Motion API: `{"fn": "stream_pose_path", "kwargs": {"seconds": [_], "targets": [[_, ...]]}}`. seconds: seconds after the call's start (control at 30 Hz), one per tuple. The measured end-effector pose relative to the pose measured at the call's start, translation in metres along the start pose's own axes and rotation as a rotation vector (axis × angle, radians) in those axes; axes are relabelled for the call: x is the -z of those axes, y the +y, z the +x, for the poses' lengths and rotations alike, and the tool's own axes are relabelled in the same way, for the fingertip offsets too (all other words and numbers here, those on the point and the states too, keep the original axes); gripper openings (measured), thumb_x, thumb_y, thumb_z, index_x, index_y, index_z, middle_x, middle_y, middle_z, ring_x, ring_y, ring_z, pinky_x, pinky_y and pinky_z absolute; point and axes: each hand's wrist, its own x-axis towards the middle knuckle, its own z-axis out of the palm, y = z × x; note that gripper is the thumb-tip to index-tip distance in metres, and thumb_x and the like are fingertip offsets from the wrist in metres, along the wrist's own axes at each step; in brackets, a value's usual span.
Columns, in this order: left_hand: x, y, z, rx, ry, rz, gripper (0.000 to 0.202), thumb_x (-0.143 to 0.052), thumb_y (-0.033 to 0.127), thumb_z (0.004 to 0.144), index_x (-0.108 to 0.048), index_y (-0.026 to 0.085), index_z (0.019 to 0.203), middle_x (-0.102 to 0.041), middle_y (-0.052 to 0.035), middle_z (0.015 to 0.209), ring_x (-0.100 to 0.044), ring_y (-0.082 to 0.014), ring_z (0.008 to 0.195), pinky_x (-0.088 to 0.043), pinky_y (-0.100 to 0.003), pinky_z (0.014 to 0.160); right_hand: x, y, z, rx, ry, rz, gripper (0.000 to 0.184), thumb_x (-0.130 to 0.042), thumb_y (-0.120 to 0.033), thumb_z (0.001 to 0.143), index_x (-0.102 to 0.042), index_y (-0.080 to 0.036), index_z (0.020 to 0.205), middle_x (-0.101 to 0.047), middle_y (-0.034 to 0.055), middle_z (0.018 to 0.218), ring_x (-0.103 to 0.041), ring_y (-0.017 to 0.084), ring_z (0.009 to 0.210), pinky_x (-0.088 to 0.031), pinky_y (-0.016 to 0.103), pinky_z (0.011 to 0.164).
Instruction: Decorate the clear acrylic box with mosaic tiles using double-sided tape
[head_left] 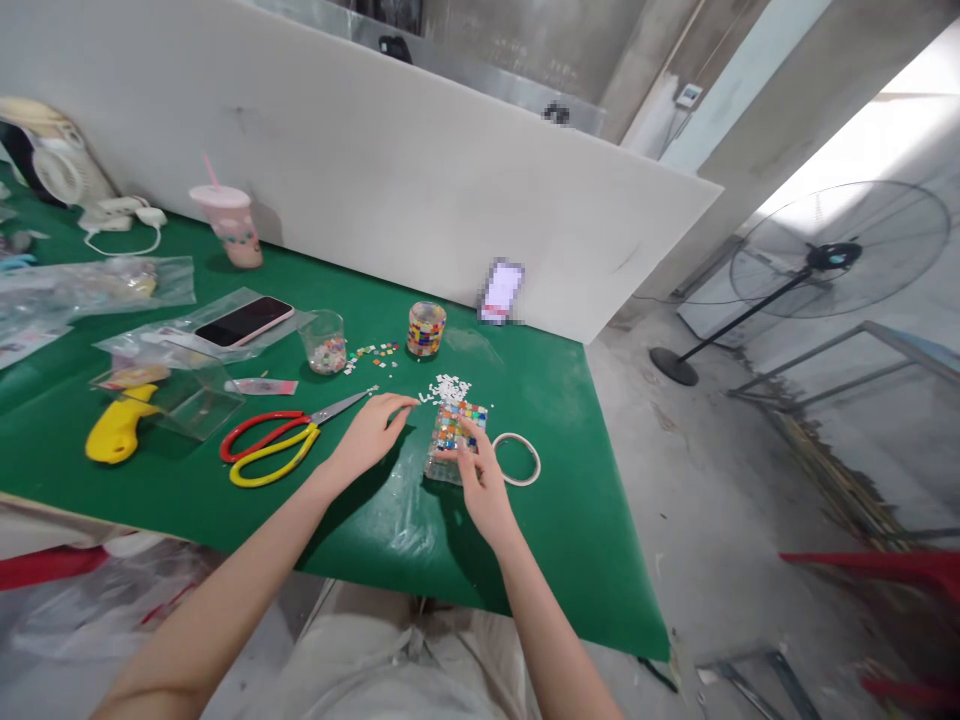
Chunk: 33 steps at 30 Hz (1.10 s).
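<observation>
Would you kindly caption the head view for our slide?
Right hand touches a colourful mosaic piece; left hand rests by red-and-yellow scissors.

The bench (570, 520) is looking soft and matt; the plastic sheet (397, 510) and glass jar (426, 328) are shining.

Bright daylight from right; wide-angle distortion

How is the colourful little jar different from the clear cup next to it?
The colourful jar is covered in bright mosaic squares; the clear cup is plain and see-through. The jar stands nearer the white board, the cup nearer the phone. Both stand upright on the green table.
</observation>
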Motion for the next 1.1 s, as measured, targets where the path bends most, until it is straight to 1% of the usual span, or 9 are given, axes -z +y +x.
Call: {"fn": "stream_pose_path", "kwargs": {"seconds": [0.1, 0.27, 0.37, 0.5, 0.57, 0.63, 0.8, 0.97, 1.1], "targets": [[0.006, 0.015, -0.012, 0.003, -0.007, -0.041, 0.030, -0.042, 0.027, 0.092, -0.068, 0.018, 0.104, -0.072, -0.0087, 0.109, -0.064, -0.0233, 0.106, -0.048, -0.041, 0.099, 0.005, -0.002, -0.001, -0.011, -0.024, 0.016, 0.051, -0.037, -0.056, 0.096, -0.065, -0.024, 0.124, -0.060, 0.0112, 0.133, -0.045, 0.026, 0.136, -0.039, 0.044, 0.110], [0.010, 0.034, -0.028, 0.010, -0.033, -0.095, 0.031, -0.041, 0.031, 0.093, -0.067, 0.021, 0.106, -0.072, -0.0058, 0.109, -0.065, -0.0209, 0.105, -0.051, -0.037, 0.097, 0.010, -0.001, -0.001, -0.016, -0.071, 0.024, 0.054, -0.035, -0.059, 0.096, -0.069, -0.024, 0.119, -0.054, 0.0098, 0.141, -0.043, 0.025, 0.137, -0.035, 0.042, 0.113], [0.007, 0.036, -0.032, 0.021, -0.047, -0.103, 0.031, -0.041, 0.030, 0.092, -0.068, 0.021, 0.105, -0.073, -0.0065, 0.108, -0.065, -0.0219, 0.104, -0.051, -0.038, 0.097, 0.009, 0.002, -0.001, -0.010, -0.084, 0.019, 0.052, -0.037, -0.059, 0.095, -0.067, -0.025, 0.121, -0.051, 0.0095, 0.145, -0.042, 0.026, 0.138, -0.034, 0.044, 0.114], [0.007, 0.036, -0.035, 0.020, -0.078, -0.102, 0.030, -0.042, 0.028, 0.090, -0.069, 0.021, 0.103, -0.073, -0.0070, 0.106, -0.065, -0.0236, 0.103, -0.051, -0.041, 0.097, 0.007, 0.004, 0.000, -0.003, -0.089, 0.016, 0.057, -0.037, -0.058, 0.095, -0.052, -0.024, 0.138, -0.052, 0.0126, 0.142, -0.044, 0.026, 0.137, -0.036, 0.046, 0.113], [0.009, 0.037, -0.037, 0.014, -0.095, -0.106, 0.030, -0.043, 0.028, 0.090, -0.069, 0.023, 0.104, -0.073, -0.0061, 0.106, -0.064, -0.0234, 0.103, -0.050, -0.041, 0.097, 0.007, 0.005, 0.000, 0.009, -0.093, 0.010, 0.059, -0.038, -0.058, 0.095, -0.048, -0.023, 0.142, -0.051, 0.0140, 0.143, -0.042, 0.027, 0.139, -0.037, 0.046, 0.112], [0.010, 0.039, -0.039, 0.015, -0.101, -0.111, 0.030, -0.043, 0.028, 0.090, -0.068, 0.023, 0.105, -0.073, -0.0063, 0.107, -0.064, -0.0233, 0.103, -0.050, -0.041, 0.098, 0.008, 0.005, -0.001, 0.027, -0.103, 0.002, 0.057, -0.038, -0.056, 0.096, -0.050, -0.023, 0.140, -0.047, 0.0139, 0.146, -0.040, 0.026, 0.140, -0.037, 0.046, 0.113], [0.006, 0.042, -0.046, 0.040, -0.087, -0.138, 0.032, -0.047, 0.028, 0.089, -0.064, 0.021, 0.115, -0.068, -0.0081, 0.116, -0.060, -0.0239, 0.112, -0.047, -0.043, 0.103, 0.013, 0.009, 0.000, 0.128, -0.172, -0.086, 0.042, -0.037, -0.047, 0.099, -0.071, -0.028, 0.117, -0.041, 0.0060, 0.153, -0.033, 0.025, 0.144, -0.024, 0.048, 0.119], [-0.003, 0.043, -0.049, 0.046, -0.077, -0.190, 0.032, -0.050, 0.021, 0.085, -0.063, 0.021, 0.115, -0.067, -0.0077, 0.116, -0.059, -0.0236, 0.113, -0.046, -0.043, 0.104, 0.019, 0.012, 0.002, 0.271, -0.192, -0.234, 0.040, -0.035, -0.038, 0.101, -0.070, -0.032, 0.118, -0.041, 0.0028, 0.153, -0.032, 0.024, 0.144, -0.024, 0.050, 0.118], [-0.006, 0.043, -0.048, 0.062, -0.059, -0.233, 0.030, -0.046, 0.021, 0.088, -0.062, 0.022, 0.114, -0.065, -0.0080, 0.116, -0.059, -0.0232, 0.113, -0.046, -0.043, 0.104, 0.022, 0.011, 0.003, 0.307, -0.215, -0.305, 0.039, -0.034, -0.037, 0.102, -0.069, -0.034, 0.120, -0.041, 0.0021, 0.153, -0.031, 0.024, 0.144, -0.022, 0.052, 0.118]]}}
